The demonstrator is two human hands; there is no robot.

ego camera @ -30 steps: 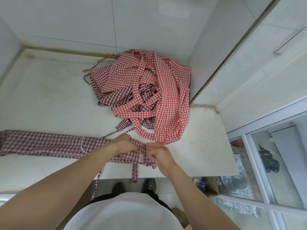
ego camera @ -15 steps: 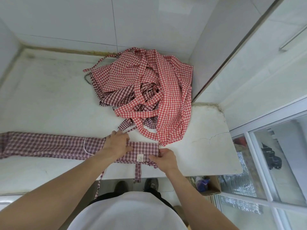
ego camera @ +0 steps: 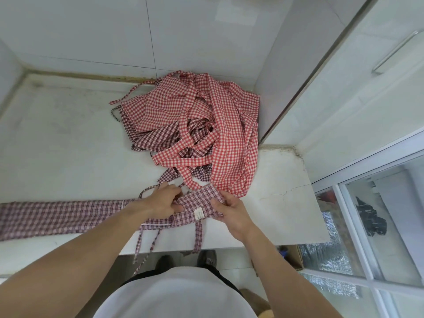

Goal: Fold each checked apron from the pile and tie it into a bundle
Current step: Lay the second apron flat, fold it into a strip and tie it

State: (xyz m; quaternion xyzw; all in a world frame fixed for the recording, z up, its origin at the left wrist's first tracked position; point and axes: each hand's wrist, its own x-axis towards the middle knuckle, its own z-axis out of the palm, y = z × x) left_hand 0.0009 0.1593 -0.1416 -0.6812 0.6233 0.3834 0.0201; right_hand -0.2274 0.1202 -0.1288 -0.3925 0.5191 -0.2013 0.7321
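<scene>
From the head view, my left hand [ego camera: 164,199] lay on the dark checked apron [ego camera: 68,216], its grip curled around the cloth near the folded end. My right hand [ego camera: 231,211] was just to the right of it, its grip pinching the apron's raised end, fingers over the top edge and thumb below. A white label [ego camera: 198,213] sat on the cloth between my two grips. The rest of the apron stretched flat to the left of my left grip along the pale surface [ego camera: 57,145]. Its ties [ego camera: 198,235] hung over the near edge below my grips. The pile of red checked aprons [ego camera: 206,129] lay just beyond my grips.
</scene>
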